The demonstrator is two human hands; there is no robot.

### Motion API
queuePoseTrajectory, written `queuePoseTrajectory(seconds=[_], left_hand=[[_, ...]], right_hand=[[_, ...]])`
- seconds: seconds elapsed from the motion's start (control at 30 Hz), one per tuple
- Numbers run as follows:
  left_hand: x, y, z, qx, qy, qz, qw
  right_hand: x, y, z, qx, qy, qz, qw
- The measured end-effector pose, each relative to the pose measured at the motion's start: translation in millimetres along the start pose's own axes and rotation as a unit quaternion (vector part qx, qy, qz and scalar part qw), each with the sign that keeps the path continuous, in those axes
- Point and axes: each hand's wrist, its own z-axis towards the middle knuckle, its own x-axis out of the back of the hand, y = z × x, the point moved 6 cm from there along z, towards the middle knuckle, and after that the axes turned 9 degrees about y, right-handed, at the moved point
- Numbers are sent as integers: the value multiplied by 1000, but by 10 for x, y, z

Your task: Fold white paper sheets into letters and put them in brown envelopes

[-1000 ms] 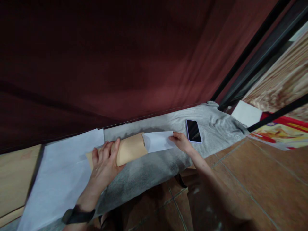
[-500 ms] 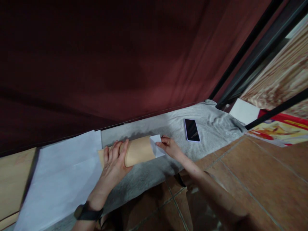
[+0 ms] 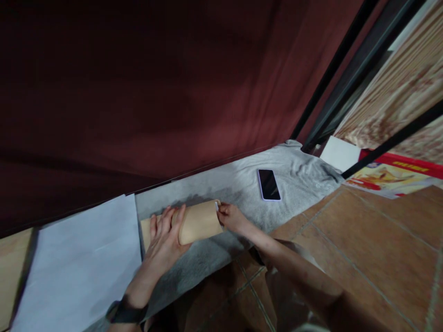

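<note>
A tan paper envelope (image 3: pixel 200 221) lies on the grey cloth. My left hand (image 3: pixel 166 235) rests flat on its left part, fingers spread. At the envelope's right, open end, my right hand (image 3: pixel 231 217) has its fingertips pinched and partly inside the mouth. Only a narrow edge of the folded white paper (image 3: pixel 217 206) shows there, by those fingertips; the rest of the paper is hidden in the envelope. To the right of my right hand, a phone (image 3: pixel 269 185) with a dark screen and pale purple edge lies face up.
Large white sheets (image 3: pixel 83 263) lie to the left, beside tan paper (image 3: pixel 12 272) at the far left. A dark red curtain (image 3: pixel 155 101) runs behind the grey cloth (image 3: pixel 242 184). Black bars (image 3: pixel 394 138) and a red-and-yellow printed box (image 3: pixel 391 175) stand right, above the tiled floor (image 3: pixel 374 230).
My right hand has moved left, and the white paper has slid into the envelope until only an edge shows. My left hand stays on the envelope. The view has shifted slightly.
</note>
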Motion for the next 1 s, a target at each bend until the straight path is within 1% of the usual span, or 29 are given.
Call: queuePoseTrajectory(seconds=[0.1, 0.3, 0.37, 0.43, 0.5, 0.53, 0.57, 0.6, 0.63, 0.67, 0.7, 0.73, 0.77, 0.8, 0.83, 0.87, 0.9, 0.93, 0.97, 1.0], left_hand=[[-10, 4, 9, -5, 0, -8, 1000], [-28, -2, 4, -12, 1, -19, 1000], [-15, -1, 6, -13, 3, -22, 1000], [21, 25, 17, -15, 6, -28, 999], [91, 70, 31, -3, 24, -40, 999], [137, 88, 34, 18, 44, -53, 997], [183, 92, 29, 54, 70, -72, 993], [222, 79, 11, 109, 101, -97, 984], [237, 51, -26, 179, 126, -131, 967], [216, 15, -82, 261, 141, -176, 939], [151, -13, -152, 349, 140, -234, 897], [43, -19, -229, 437, 119, -303, 839], [-92, 14, -300, 514, 85, -380, 764], [-223, 86, -349, 573, 48, -456, 679], [-325, 179, -366, 609, 21, -525, 595], [-387, 263, -347, 624, 12, -580, 523], [-417, 324, -306, 626, 18, -622, 471], [-426, 355, -260, 624, 34, -647, 436], [-425, 364, -221, 622, 54, -661, 415], [-423, 361, -196, 626, 70, -666, 401]], right_hand=[[6, -32, -5, -10, -13, -1, 1000], [36, -51, -22, -42, -6, 1, 999], [20, -22, -20, -59, 2, 42, 997], [8, 33, -3, -80, 26, 104, 991], [2, 101, 32, -98, 53, 152, 982], [0, 136, 55, -105, 65, 166, 978], [-1, 168, 82, -110, 74, 175, 976], [-2, 199, 109, -116, 84, 183, 973], [1, 228, 135, -122, 94, 194, 969], [2, 253, 156, -129, 104, 205, 965], [-1, 273, 171, -135, 113, 215, 961], [-10, 286, 178, -139, 119, 225, 957], [-28, 291, 176, -142, 123, 234, 954], [-56, 289, 165, -143, 124, 242, 952], [-93, 279, 145, -142, 122, 249, 950], [-137, 264, 118, -141, 119, 255, 949], [-183, 243, 85, -139, 114, 260, 949], [-228, 219, 50, -135, 108, 263, 949], [-266, 192, 14, -131, 102, 265, 950], [-294, 164, -18, -126, 97, 266, 951]])
